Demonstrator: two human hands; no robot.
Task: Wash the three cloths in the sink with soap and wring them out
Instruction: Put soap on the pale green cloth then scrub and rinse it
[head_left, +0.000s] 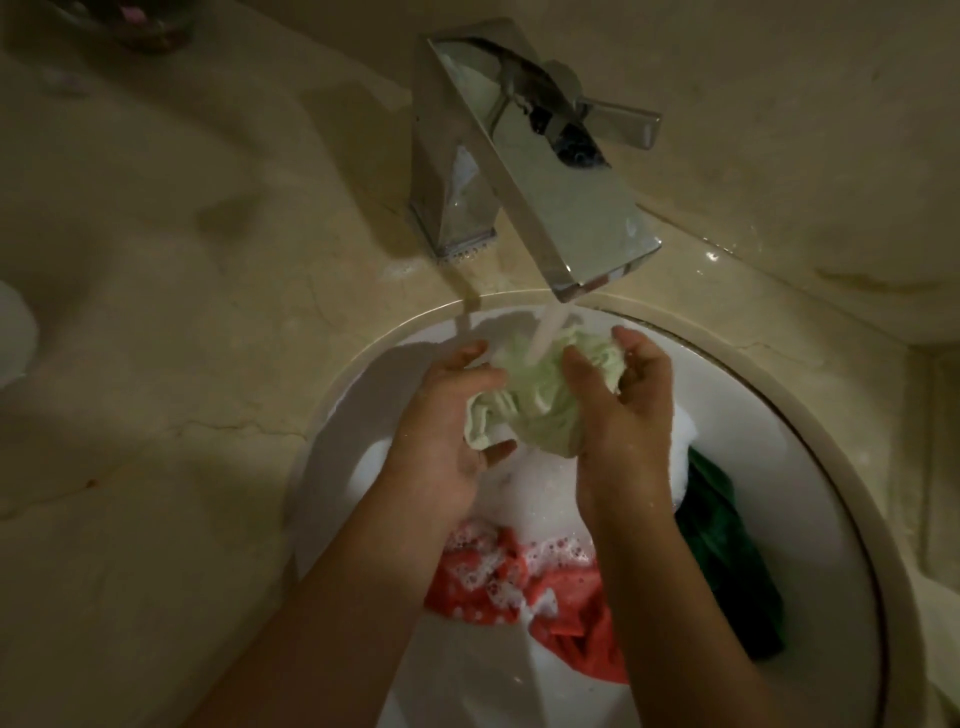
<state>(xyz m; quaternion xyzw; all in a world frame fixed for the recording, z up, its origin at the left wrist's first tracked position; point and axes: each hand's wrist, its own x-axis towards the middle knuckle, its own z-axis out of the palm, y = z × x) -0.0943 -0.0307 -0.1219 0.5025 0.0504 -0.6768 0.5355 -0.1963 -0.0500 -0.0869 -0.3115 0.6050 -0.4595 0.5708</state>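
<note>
A crumpled pale green cloth (540, 395) is bunched between my left hand (447, 415) and my right hand (623, 410), held over the white sink (810, 499) under a stream of running water (545, 335). Both hands grip it from the sides. Below my forearms a red cloth (561, 592) lies in the basin, covered with soap foam (524, 483). A dark green cloth (727, 551) rests against the right wall of the basin, partly hidden by my right forearm.
A square chrome faucet (524, 171) with a side lever (623, 122) reaches over the back rim of the sink. Beige stone counter (156, 364) surrounds the basin, with water drops to the right of the faucet. A dark dish (130, 21) sits at the far left corner.
</note>
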